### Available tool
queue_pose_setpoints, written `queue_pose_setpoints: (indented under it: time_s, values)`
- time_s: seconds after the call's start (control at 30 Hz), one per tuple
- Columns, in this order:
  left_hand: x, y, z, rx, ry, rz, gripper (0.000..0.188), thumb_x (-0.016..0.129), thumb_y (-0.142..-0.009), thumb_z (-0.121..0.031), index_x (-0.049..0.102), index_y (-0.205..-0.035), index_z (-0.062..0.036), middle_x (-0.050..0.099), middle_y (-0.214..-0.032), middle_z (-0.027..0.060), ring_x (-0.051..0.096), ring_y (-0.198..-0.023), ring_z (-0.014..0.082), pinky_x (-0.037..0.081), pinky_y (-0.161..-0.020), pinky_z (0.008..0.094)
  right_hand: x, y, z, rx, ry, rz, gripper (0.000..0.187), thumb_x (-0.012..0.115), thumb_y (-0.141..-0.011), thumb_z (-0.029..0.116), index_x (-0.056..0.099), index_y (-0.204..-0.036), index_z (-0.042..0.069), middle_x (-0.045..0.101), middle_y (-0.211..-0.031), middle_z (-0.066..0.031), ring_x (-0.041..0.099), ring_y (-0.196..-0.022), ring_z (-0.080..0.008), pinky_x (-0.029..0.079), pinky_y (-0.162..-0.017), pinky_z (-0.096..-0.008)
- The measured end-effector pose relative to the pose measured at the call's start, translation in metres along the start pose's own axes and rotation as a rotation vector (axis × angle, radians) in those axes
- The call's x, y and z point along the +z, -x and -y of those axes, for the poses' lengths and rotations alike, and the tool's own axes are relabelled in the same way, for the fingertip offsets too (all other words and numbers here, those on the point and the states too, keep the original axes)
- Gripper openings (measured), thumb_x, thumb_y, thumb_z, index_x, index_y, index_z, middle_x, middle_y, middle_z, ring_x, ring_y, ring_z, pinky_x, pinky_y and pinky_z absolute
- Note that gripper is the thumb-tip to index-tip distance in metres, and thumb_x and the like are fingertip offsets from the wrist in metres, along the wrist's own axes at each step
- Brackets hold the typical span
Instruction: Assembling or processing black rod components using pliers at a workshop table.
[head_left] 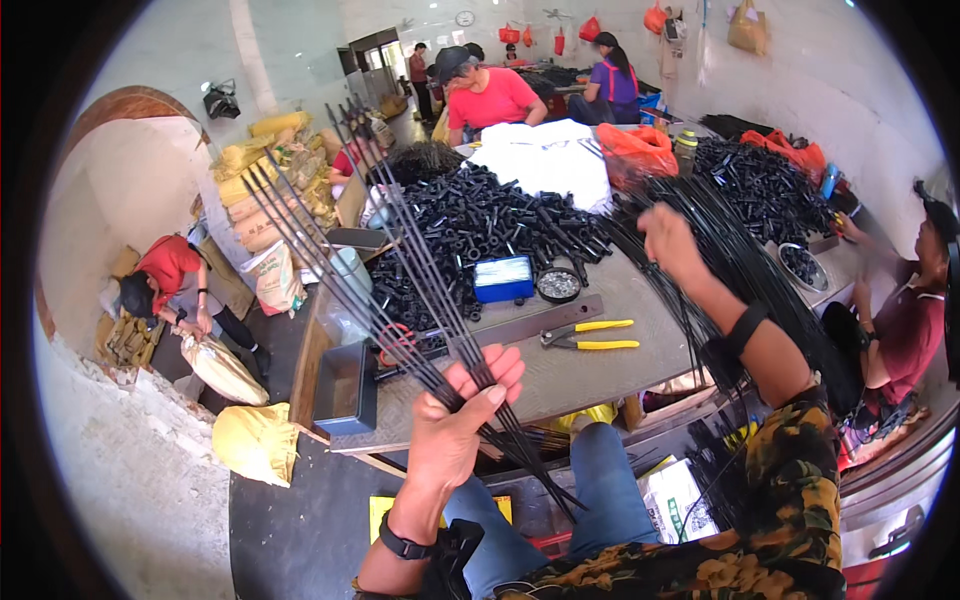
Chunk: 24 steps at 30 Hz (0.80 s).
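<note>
My left hand (455, 420) is closed around thin black rods (425, 290), its thumb pressed across them. They slant up and away in two fanned bunches, their lower ends crossing above my lap. To the right, my right hand (672, 243) is raised over a long heap of similar black rods (745, 270) on the table. Its fingers are curled, and whatever they hold is hidden. Yellow-handled pliers (590, 335) lie on the table between my hands.
Short black tubular parts (480, 235) are piled mid-table, near a blue box (503, 279) and a round dish (558, 285). A dark bin (346, 388) sits at the table's left corner. Co-workers sit opposite (490, 95) and at the right (905, 310); another person (170, 285) bends over a sack.
</note>
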<state>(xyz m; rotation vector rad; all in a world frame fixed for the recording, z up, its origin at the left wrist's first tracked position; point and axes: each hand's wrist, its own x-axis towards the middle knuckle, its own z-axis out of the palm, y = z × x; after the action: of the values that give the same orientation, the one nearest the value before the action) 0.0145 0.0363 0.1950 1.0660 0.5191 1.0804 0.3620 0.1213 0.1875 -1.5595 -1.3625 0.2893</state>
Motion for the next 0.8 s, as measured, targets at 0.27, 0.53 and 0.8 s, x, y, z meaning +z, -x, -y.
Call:
queue_pose_setpoints:
  time_s: [0.27, 0.53, 0.8]
  values:
    - [-0.003, 0.000, -0.002, 0.022, 0.016, -0.007, 0.039, 0.050, -0.083, 0.007, 0.042, -0.121, 0.0098, 0.052, -0.118, 0.0214, 0.053, -0.110, 0.0281, 0.044, -0.094, 0.0366, 0.011, 0.046, -0.131, 0.220, 1.026, 0.187, 0.022, 0.051, -0.083, 0.026, 0.053, -0.089, 0.004, 0.062, -0.090, -0.0204, 0.060, -0.082, -0.0369, 0.048, -0.070, -0.0454]
    - [0.010, -0.014, 0.020, 0.024, 0.151, 0.115, 0.039, 0.051, -0.084, 0.005, 0.042, -0.121, 0.0082, 0.052, -0.120, 0.0185, 0.052, -0.111, 0.0253, 0.043, -0.096, 0.0351, 0.067, 0.152, 0.062, -0.041, -0.605, 0.863, 0.041, 0.040, -0.094, 0.035, 0.048, -0.111, 0.000, 0.058, -0.099, -0.0110, 0.059, -0.087, -0.0187, 0.046, -0.077, -0.0309]
    - [-0.002, 0.004, -0.017, -0.263, -0.585, 0.229, 0.041, 0.062, -0.082, -0.008, 0.048, -0.119, 0.0040, 0.059, -0.108, 0.0147, 0.056, -0.103, 0.0172, 0.045, -0.087, 0.0276, 0.074, 0.187, 0.113, 0.192, -0.724, 0.700, 0.027, 0.040, -0.096, 0.027, 0.050, -0.096, 0.002, 0.043, -0.060, 0.0000, 0.036, -0.046, -0.0050, 0.030, -0.041, -0.0194]
